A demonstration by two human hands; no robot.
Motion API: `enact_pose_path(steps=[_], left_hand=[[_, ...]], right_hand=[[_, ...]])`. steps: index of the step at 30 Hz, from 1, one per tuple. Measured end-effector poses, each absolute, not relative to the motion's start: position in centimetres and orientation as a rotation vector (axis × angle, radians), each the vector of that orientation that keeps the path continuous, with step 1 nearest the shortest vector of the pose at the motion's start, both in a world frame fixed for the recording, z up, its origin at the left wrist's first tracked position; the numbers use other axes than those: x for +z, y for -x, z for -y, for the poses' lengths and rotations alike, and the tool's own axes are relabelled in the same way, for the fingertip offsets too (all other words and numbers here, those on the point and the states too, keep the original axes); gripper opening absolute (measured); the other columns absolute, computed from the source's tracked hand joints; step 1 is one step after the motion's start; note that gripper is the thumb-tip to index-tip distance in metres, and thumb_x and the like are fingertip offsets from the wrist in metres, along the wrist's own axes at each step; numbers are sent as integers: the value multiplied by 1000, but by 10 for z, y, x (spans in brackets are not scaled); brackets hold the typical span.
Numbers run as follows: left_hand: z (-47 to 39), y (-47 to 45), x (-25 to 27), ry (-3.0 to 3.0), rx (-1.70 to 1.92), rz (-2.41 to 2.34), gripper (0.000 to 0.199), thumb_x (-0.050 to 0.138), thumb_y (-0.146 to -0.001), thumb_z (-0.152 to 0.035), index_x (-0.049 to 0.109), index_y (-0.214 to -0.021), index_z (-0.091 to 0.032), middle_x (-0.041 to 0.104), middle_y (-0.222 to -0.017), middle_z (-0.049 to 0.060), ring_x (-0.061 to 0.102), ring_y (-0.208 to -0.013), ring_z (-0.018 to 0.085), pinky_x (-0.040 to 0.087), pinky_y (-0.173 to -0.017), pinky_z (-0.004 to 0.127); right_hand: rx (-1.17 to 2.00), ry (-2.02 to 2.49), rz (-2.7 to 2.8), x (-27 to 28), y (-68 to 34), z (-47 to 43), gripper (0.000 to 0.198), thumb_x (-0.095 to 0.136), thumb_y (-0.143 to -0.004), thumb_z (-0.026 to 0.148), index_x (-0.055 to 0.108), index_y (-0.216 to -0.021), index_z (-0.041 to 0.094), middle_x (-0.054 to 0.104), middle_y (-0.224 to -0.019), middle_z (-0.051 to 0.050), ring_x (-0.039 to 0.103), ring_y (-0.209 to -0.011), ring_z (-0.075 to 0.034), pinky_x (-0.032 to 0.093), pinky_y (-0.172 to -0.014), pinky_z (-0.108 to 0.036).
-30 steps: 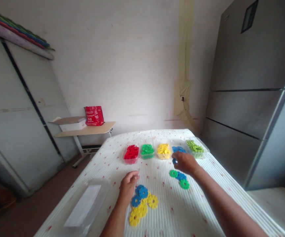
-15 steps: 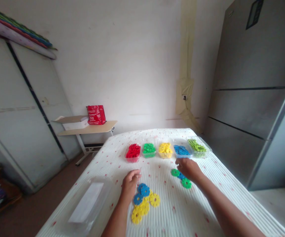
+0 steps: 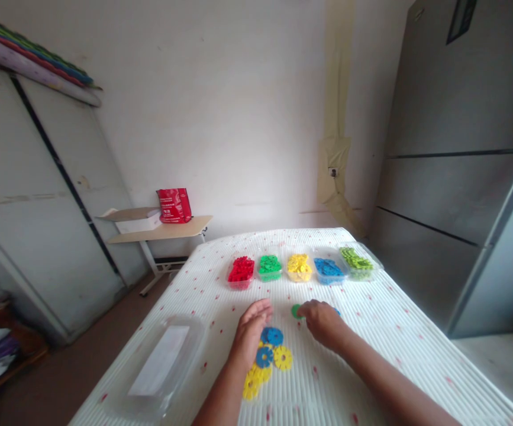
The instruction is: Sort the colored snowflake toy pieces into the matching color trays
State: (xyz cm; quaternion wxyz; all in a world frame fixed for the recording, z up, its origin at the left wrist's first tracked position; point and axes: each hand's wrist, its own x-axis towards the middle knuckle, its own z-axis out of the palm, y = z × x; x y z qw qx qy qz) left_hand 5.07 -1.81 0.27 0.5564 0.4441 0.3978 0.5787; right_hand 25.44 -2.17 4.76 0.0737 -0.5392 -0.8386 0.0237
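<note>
My right hand [image 3: 325, 324] is over the middle of the table with its fingers closed on the edge of a green notched plastic disc [image 3: 296, 310]. A bit of a blue disc [image 3: 337, 311] shows behind that hand, which hides whatever else lies under it. My left hand [image 3: 251, 326] rests open, fingers extended and slightly curled, holding nothing. Just beside it lies a group of flower-shaped discs: blue ones [image 3: 274, 336] on top and toward the far side, and yellow ones [image 3: 283, 358] nearer me, partly overlapping.
Clear tubs stand in a row across the table: red pieces [image 3: 241, 270], green pieces [image 3: 270, 265], yellow pieces [image 3: 299, 266], blue pieces [image 3: 328, 269] and light-green pieces [image 3: 356, 260]. A clear plastic lid [image 3: 185, 367] with white paper lies at left. A fridge [image 3: 434, 177] stands at right.
My right hand has moved left and nearer, and the green disc at its fingertips has shifted left with it. My left hand has moved slightly right and away from me.
</note>
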Motion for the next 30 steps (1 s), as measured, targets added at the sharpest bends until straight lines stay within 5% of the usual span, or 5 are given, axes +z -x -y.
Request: enact_pose_path(steps=[8, 13, 19, 30], left_hand=[[15, -36, 9, -920, 1602, -951, 31, 63, -67, -29, 65, -94, -14, 69, -99, 11, 60, -102, 23, 40, -97, 37], [9, -24, 5, -947, 1647, -1056, 29, 63, -66, -31, 65, -89, -13, 69, -89, 9, 64, -90, 21, 45, -88, 34], [9, -26, 0, -1038, 1596, -1143, 28, 63, -67, -33, 65, -88, -14, 68, -88, 8, 64, -85, 21, 48, -81, 33], [8, -24, -3, -1083, 1585, -1176, 30, 62, -67, -34, 66, -88, -14, 69, -88, 9, 64, -83, 21, 49, -78, 33]], right_hand=[[292, 1022, 2601, 46, -224, 38, 28, 42, -82, 10, 64, -97, 19, 67, -95, -5, 59, -93, -16, 41, -81, -24], [233, 1032, 2636, 35, -215, 36, 39, 48, -80, 15, 56, -117, 22, 55, -125, -9, 53, -108, -20, 36, -93, -30], [198, 1097, 2682, 32, -212, 30, 33, 51, -79, 22, 58, -111, 24, 63, -106, -4, 57, -94, -18, 40, -84, -27], [262, 1268, 2500, 42, -218, 31, 31, 46, -84, 25, 58, -111, 19, 63, -102, -7, 57, -93, -18, 42, -78, -24]])
